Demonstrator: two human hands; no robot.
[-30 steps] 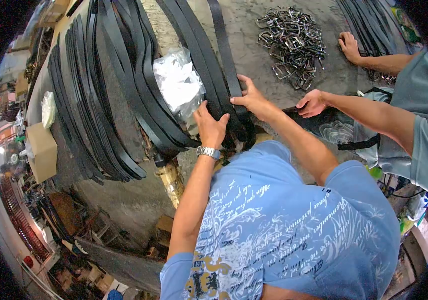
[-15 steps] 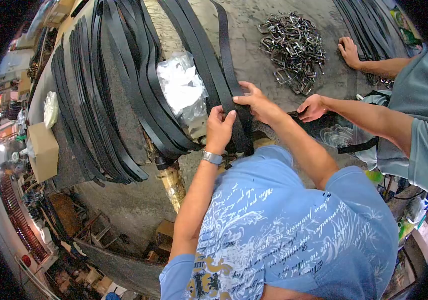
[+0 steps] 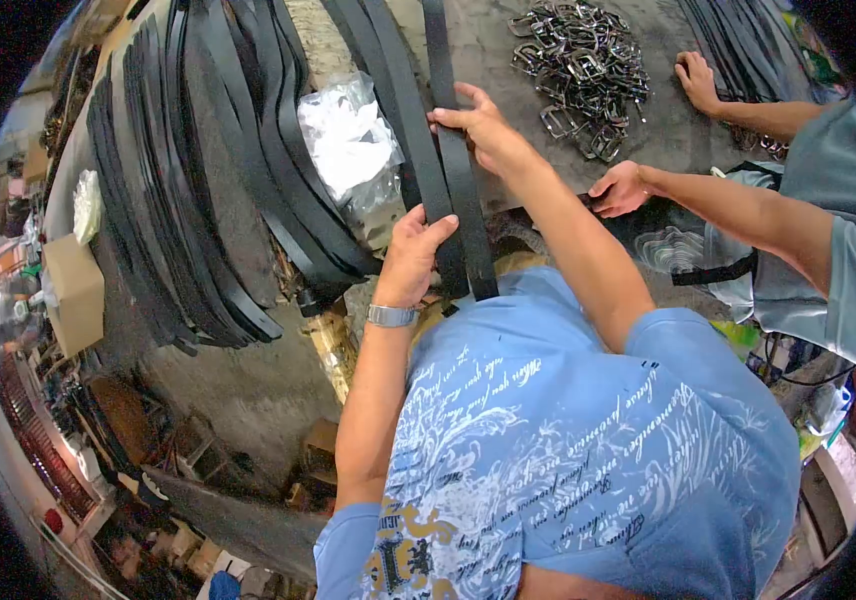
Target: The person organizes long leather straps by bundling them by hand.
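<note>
My left hand [image 3: 411,262], with a watch on its wrist, is closed on the edge of a black belt strap [image 3: 428,165] that runs toward my body. Farther up, my right hand [image 3: 488,130] pinches a second black strap [image 3: 461,190] lying just to the right of it. The near ends of both straps hang past the table edge at my shirt. Left of my hands lies a clear plastic bag [image 3: 351,145] with white contents, beside more curved black straps [image 3: 278,150].
A heap of metal buckles [image 3: 583,75] lies beyond my right hand. At right, a co-worker's hands [image 3: 620,190] are near the table, one by more straps [image 3: 748,50]. Bundled straps [image 3: 163,180] cover the left side, near a cardboard box [image 3: 78,295].
My right hand has slid away from my body along the right strap, which now lies straighter. My left hand has shifted slightly left. The view has moved a little.
</note>
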